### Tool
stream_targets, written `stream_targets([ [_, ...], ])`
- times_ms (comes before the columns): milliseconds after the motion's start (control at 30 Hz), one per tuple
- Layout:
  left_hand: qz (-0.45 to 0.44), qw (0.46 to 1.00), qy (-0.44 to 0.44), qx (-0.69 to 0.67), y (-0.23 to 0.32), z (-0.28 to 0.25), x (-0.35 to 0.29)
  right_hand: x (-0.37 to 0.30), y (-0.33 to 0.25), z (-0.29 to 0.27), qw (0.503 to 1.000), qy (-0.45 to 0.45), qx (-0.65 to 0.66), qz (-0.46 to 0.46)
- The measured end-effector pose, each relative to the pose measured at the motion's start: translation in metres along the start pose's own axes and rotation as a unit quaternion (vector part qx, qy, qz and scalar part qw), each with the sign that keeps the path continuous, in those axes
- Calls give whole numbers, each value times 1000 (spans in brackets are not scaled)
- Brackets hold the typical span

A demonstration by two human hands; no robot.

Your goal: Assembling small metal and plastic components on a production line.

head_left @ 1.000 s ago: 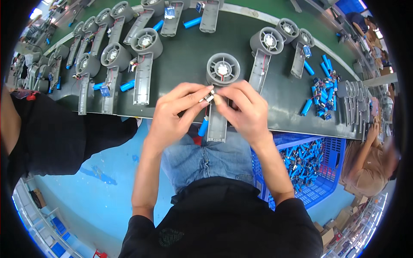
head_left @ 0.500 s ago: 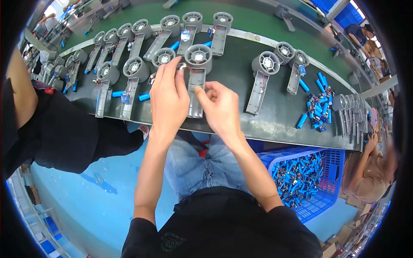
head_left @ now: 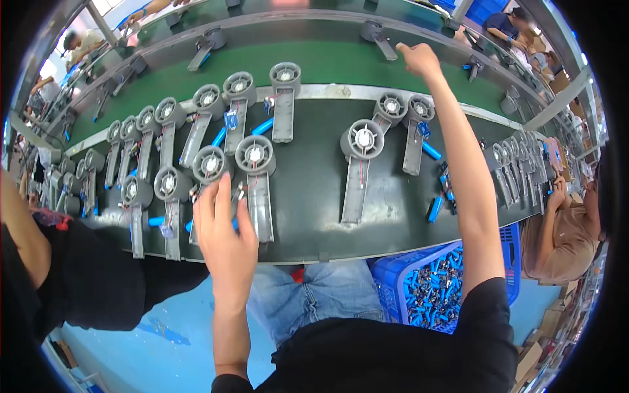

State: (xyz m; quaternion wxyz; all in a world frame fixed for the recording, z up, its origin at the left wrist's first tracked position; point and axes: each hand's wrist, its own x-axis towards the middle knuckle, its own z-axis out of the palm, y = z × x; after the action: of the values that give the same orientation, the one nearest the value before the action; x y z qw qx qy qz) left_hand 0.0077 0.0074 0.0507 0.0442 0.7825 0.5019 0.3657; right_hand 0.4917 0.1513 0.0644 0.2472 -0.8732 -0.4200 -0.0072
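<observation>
While both hands were on the gray fan unit [head_left: 259,190] half a second ago, now only the left hand [head_left: 226,245] is down by it and the right hand [head_left: 422,60] is way up over the green belt [head_left: 327,62]. That fan unit lies face up on the dark table [head_left: 308,196], handle toward the person, just right of another gray one in the front row. Left fingers are raised and spread a bit, thumb apart from the index, with a small white connector [head_left: 241,194] right by the thumb tip; can't tell if it's actually touching. Right hand is mostly curled, thumb side pointing at the handle end of a far fan unit [head_left: 378,35] on the belt, and honestly I can't tell whether those fingertips are on it or just beside it. The whole view has shifted too, so more belt shows at the top, and the right forearm now crosses in front of the loose blue cells [head_left: 435,208] and part of the blue basket [head_left: 386,278]. As for writing, the print on the black shirt [head_left: 367,357] has slipped out of frame, and the pale marks on the blue piece [head_left: 230,120] lying on a back-row unit are too small to make out.
</observation>
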Motion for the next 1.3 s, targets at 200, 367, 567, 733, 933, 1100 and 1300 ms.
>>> stream_targets([
  [200, -4, 1000, 18, -22, 6, -8, -1, 42, -4, 46, 929, -175, 294, 138],
  [367, 11, 995, 31, -91, 13, -6, 6, -15, -37, -5, 850, -181, 488, 82],
  [567, 64, 977, 38, -200, 30, 1, 17, -245, -84, -70, 853, -164, 495, 20],
  [733, 24, 961, 17, -274, 60, 15, 13, -394, -65, -60, 745, -285, 589, 127],
  [933, -31, 952, -67, -296, 58, 32, -21, -408, -4, -63, 903, -151, 401, -23],
  [1100, 3, 965, -85, -249, 62, 53, -39, -369, 42, -66, 984, 130, 92, 76],
  [1300, 21, 965, -88, -245, 60, 52, -42, -354, 55, -84, 922, 72, 371, 86],
])
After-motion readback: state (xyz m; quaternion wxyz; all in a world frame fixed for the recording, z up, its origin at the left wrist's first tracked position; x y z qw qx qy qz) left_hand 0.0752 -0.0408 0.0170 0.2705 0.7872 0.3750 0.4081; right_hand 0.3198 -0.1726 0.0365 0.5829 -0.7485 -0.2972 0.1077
